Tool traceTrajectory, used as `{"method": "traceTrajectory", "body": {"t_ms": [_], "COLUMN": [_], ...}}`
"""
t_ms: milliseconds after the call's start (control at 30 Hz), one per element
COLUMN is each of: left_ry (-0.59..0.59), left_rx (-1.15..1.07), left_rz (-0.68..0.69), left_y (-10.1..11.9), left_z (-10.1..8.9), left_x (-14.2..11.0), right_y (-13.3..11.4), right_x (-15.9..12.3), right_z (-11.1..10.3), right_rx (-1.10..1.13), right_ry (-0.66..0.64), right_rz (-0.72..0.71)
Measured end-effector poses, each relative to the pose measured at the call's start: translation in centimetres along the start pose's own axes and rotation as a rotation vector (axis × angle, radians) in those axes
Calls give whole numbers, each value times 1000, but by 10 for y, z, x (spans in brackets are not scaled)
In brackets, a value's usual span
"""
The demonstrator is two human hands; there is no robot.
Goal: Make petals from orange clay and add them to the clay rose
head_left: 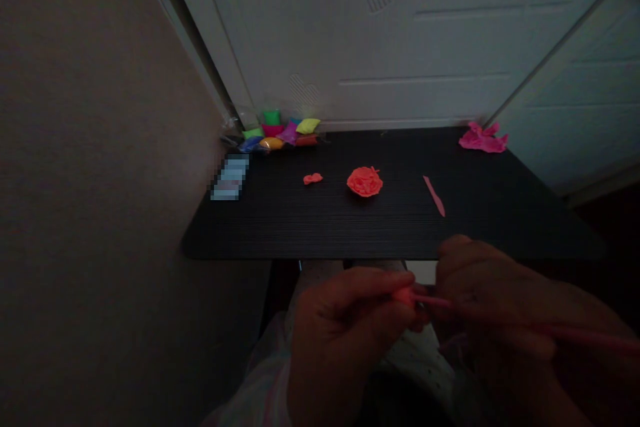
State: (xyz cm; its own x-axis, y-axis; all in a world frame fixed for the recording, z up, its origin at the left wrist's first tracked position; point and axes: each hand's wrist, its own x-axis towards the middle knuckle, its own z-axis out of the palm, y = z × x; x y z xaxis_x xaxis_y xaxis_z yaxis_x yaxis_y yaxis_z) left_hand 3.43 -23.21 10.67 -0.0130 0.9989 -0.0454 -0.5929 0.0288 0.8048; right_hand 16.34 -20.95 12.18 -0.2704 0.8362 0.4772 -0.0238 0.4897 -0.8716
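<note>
Below the front edge of the table, my left hand (345,333) pinches a small lump of orange-red modelling clay (403,295) between thumb and fingers. My right hand (520,313) is closed around a thin pink modelling tool (595,338), its narrow tip touching the clay. On the table, a round orange-red clay piece (365,183) with a rough, filled top sits near the middle. Left of it lies a small bow-shaped clay piece (313,179). A pink modelling knife (434,196) lies to the right.
The black table (280,233) stands against a white panelled door (450,40). Several coloured clay packets (273,143) are heaped at its back left, near a phone-like object (230,177) that is pixelated. Crumpled pink material (483,139) lies at the back right. A wall (90,180) rises on the left.
</note>
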Motion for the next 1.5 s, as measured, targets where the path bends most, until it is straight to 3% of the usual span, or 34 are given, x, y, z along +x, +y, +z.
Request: {"method": "traceTrajectory", "body": {"t_ms": [100,267,433,600,867,1167,1500], "left_ry": [-49,-149,-154,-138,-191,-326,-330], "left_rx": [-59,-349,-508,-577,-543,-397,-348], "left_rz": [-41,-258,-397,-427,-429,-656,-605], "left_y": [-1,-1,-1,-5,-8,-5,-4], "left_z": [-3,-6,-7,-7,-7,-5,-4], "left_x": [-1,3,11,13,13,10,10], "right_y": [2,10,18,19,8,-7,-9], "right_x": [1,4,7,12,12,22,24], "right_z": [1,3,1,0,-1,-17,-22], "right_rx": [66,242,183,195,175,34,-82], "right_ry": [-13,7,23,11,-35,-277,-313], "right_rz": [-17,77,131,153,175,124,90]}}
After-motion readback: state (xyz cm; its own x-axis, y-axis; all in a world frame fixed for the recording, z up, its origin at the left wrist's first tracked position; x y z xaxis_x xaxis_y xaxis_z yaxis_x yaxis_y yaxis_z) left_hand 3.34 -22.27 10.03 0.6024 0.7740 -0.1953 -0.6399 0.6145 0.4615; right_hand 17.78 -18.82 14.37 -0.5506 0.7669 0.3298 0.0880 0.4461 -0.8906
